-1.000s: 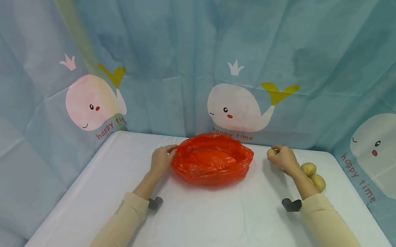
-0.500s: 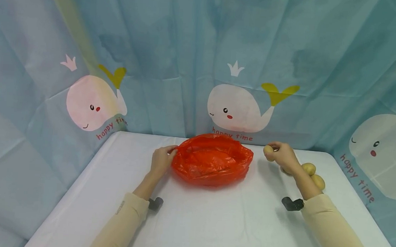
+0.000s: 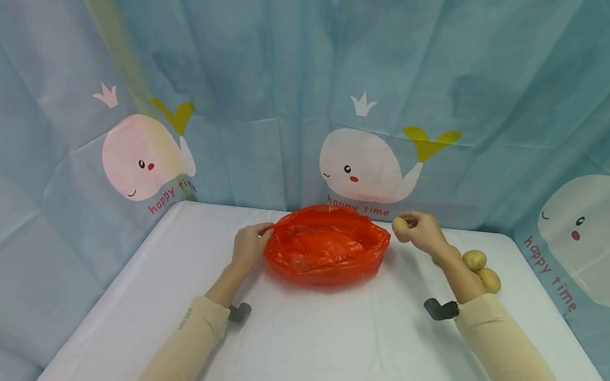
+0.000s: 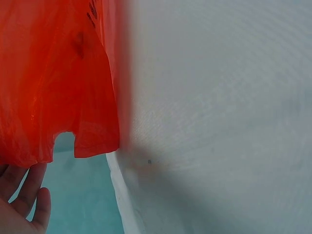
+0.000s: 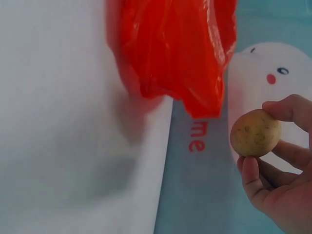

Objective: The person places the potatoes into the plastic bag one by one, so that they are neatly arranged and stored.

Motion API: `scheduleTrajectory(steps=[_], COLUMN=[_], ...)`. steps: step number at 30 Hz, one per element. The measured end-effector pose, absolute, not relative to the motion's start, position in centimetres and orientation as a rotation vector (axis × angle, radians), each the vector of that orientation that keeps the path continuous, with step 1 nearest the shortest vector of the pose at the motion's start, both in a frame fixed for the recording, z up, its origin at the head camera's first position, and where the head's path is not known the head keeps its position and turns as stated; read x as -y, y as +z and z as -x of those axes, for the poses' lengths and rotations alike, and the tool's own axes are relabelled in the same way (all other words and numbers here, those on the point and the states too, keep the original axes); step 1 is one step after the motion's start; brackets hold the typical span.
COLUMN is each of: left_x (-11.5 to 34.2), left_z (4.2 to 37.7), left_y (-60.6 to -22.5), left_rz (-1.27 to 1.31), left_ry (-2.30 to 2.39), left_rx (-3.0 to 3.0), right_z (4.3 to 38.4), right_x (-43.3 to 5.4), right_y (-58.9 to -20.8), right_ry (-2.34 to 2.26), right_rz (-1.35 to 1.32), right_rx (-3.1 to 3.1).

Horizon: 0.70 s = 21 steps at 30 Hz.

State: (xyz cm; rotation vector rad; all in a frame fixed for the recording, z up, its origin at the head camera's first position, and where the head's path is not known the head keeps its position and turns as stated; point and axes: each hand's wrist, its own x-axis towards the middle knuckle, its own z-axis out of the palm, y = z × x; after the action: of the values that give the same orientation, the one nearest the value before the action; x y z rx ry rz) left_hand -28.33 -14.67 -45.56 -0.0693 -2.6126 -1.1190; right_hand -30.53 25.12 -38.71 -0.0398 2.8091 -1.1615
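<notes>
The surface (image 3: pixel 326 345) carries 1 red bag (image 3: pixel 327 251) by its far edge and at least 3 potatoes (image 3: pixel 474 259) toward its far right corner, some partly hidden. 2 hands (image 3: pixel 248 248) show, 1 more potato (image 3: pixel 401 229), 3 printed whales (image 3: pixel 360 165).

The head view looks forward and down from farthest back, over the white table (image 3: pixel 321 345) to the curtain (image 3: pixel 271 64); the wrist views peer in close by left hand (image 3: pixel 248 247) and right hand (image 3: pixel 428 231), sharing the red bag (image 3: pixel 327 248) from opposite ends.
</notes>
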Motion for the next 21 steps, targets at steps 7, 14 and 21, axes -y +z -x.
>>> scheduleTrajectory(steps=[7,14,21], left_x=[14.7,14.7,14.7], left_z=[28.4,28.3,28.6], left_y=[-45.7,-45.7,-46.0], left_rz=[0.053,0.041,0.089], left_ry=[-1.135,-1.125,-1.083], left_rx=[2.617,2.594,2.556], right_z=[30.9,31.6,32.1], right_x=[-23.5,-21.3,-18.9], right_y=[-38.6,-38.5,-39.0], right_ry=[-1.170,-1.193,-1.218], right_rz=[0.194,0.243,0.331], right_rx=[-2.872,-2.843,-2.818])
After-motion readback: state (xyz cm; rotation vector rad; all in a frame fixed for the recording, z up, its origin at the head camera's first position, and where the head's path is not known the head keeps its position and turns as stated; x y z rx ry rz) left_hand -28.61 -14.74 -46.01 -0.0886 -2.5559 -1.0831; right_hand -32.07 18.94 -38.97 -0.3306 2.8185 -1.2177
